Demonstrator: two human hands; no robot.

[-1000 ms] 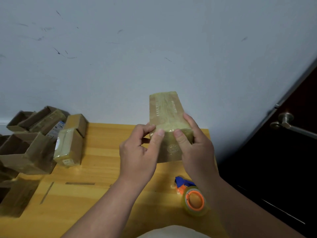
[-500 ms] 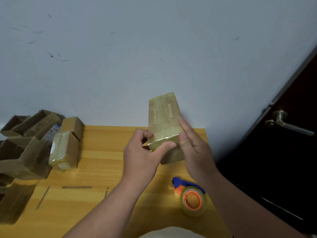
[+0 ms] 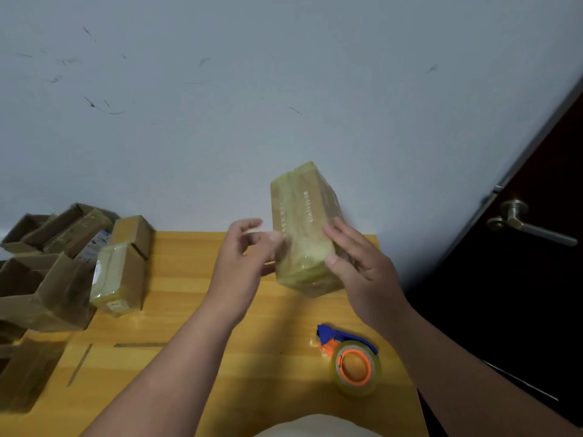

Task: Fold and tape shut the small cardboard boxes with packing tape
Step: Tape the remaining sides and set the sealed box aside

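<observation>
Right hand [image 3: 362, 269] grips taped cardboard box [image 3: 304, 228], frame centre | left hand [image 3: 243, 257] fingers loosely curled (touching box's edge) | tape dispenser [image 3: 350, 357] lower right on wooden table [image 3: 176, 310]

Brown cardboard box [image 3: 303, 228], glossy yellowish tape, pale lettering. Tape dispenser [image 3: 350, 357] at 5 o'clock: orange core, blue handle. Honey-yellow table [image 3: 189, 279]. Pale grey wall [image 3: 284, 89], dark scuffs.

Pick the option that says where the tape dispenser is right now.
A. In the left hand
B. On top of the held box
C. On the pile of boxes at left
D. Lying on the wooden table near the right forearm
D: the tape dispenser lies on the wooden table beside the right forearm, while the right hand holds the taped box.
</observation>
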